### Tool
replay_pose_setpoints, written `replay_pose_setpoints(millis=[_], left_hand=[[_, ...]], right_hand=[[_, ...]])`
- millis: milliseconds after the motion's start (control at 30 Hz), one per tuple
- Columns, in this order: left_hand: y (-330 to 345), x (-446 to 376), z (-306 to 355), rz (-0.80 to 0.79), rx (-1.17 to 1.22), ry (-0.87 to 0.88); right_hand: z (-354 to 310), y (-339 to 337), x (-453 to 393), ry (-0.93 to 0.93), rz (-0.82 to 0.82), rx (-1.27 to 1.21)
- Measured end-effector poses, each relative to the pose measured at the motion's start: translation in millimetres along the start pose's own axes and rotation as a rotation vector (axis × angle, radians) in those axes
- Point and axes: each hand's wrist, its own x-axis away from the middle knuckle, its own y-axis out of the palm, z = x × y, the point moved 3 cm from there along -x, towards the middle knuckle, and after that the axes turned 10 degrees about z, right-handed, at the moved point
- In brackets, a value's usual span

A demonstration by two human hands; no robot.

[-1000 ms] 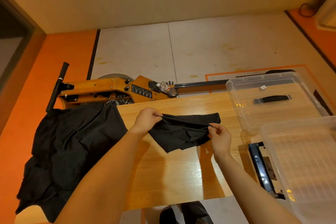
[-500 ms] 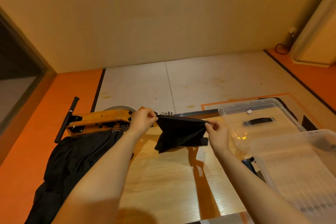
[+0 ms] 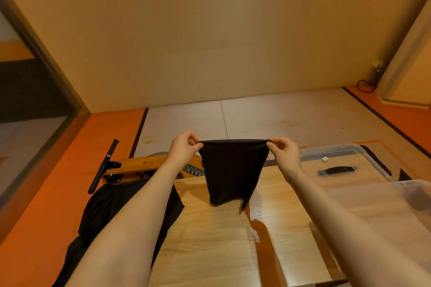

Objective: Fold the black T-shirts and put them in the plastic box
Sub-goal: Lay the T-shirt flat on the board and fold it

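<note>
Held up above the wooden tabletop (image 3: 210, 247): one black T-shirt (image 3: 233, 170), stretched flat between both hands, top edge straight and level, lower end hanging free just over the wood. Left hand (image 3: 183, 150) with grip closed, pinching the left top corner between thumb and curled fingers. Right hand (image 3: 283, 154) the same, pinching the right top corner. At the left edge of the tabletop, a heap of black T-shirts (image 3: 112, 212), partly hanging over the side (partly hidden behind the left forearm). At right, the clear plastic box (image 3: 396, 212), and farther back its lid (image 3: 338, 158) lying flat. Behind the tabletop, on the floor, a wooden machine with a black bar (image 3: 102, 165).
</note>
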Motion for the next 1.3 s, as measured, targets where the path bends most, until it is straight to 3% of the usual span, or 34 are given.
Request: replay_pose_setpoints(millis=[467, 767, 1033, 1300], left_hand=[[21.8, -19.0, -19.1, 0.035, 0.09, -0.159], [9.5, -60.9, 1.5, 0.137, 0.137, -0.146], [32.0, 2.9, -51.6, -0.013, 0.097, -0.256], [76.4, 113.3, -135.5, -0.205, -0.006, -0.421]], right_hand=[[12.6, 27.0, -34.6, 0.05, -0.04, 0.028], [-6.4, 48.2, -74.1, -0.005, -0.061, -0.023], [55.3, 32.1, -23.7, 0.082, -0.123, 0.071], [151.4, -2.5, 67.2, 0.155, -0.248, 0.341]])
